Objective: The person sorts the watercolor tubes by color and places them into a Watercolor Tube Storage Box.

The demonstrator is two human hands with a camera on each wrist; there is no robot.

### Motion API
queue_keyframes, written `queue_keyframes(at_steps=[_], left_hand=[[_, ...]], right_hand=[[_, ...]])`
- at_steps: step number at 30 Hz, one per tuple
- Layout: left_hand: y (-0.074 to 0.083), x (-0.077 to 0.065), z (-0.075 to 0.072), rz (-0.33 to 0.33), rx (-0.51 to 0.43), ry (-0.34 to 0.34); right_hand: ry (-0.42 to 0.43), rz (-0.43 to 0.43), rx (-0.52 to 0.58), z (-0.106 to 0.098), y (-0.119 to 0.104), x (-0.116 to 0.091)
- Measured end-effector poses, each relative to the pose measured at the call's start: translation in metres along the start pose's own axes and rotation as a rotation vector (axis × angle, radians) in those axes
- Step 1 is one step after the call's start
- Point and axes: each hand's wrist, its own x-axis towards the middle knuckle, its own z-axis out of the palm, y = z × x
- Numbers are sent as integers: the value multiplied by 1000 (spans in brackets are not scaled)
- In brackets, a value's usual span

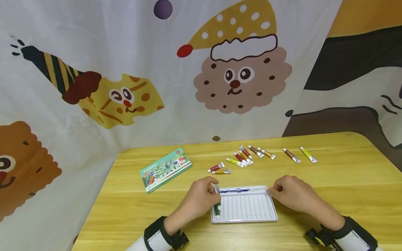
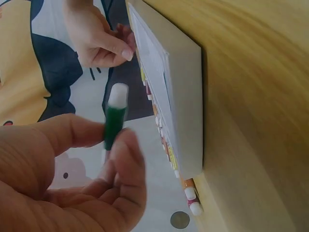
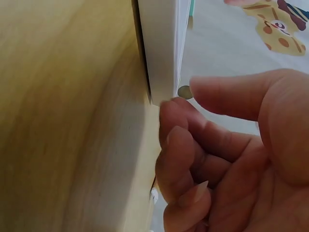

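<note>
In the left wrist view, the left hand (image 2: 91, 179) pinches a green paint tube (image 2: 114, 123) between thumb and index finger; its white cap projects past the fingertips, while the other fingers curl in below. The white paint tray (image 2: 186, 111) shows from its side, beyond the tube and apart from it, and the right hand (image 2: 99, 43) is near the tray's far end. In the right wrist view, the right hand's fingers are loosely curled and the thumb stands apart from them, with nothing visible in the gap; the index fingertip is right at the tray's corner, though whether it presses there I cannot tell. In the head view, the held tube is over the tray's left end, its metal crimped end showing above the thumb. Just below it, what looks like a 2nd, darker green tube (image 1: 217, 211) lies in the tray's leftmost part. A blue-handled paintbrush (image 1: 238, 190) lies in the long slot along the tray's far side, beyond the ribbed compartments. Loose paint tubes (image 1: 240, 158) in red, brown, ochre and yellow lie farther back on the wooden table (image 1: 125, 212), and a green paint box (image 1: 165, 170) marked 12 lies at left.
</note>
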Motion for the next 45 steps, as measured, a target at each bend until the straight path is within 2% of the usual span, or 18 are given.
queue_keyframes(at_steps=[7,15,19,27,37,45], left_hand=[[-1,-1,4,-64,58,-26],[5,0,10,-155,43,-57],[5,1,13,-155,58,-62],[1,6,16,-147,135,-71],[2,10,16,-187,166,-87],[3,9,18,-206,198,-70]], right_hand=[[-54,3,14,1,2,-1],[-74,14,10,5,4,0],[-72,5,15,7,5,0],[-88,38,23,7,4,0],[-89,42,21,7,4,0],[-97,29,29,8,4,0]])
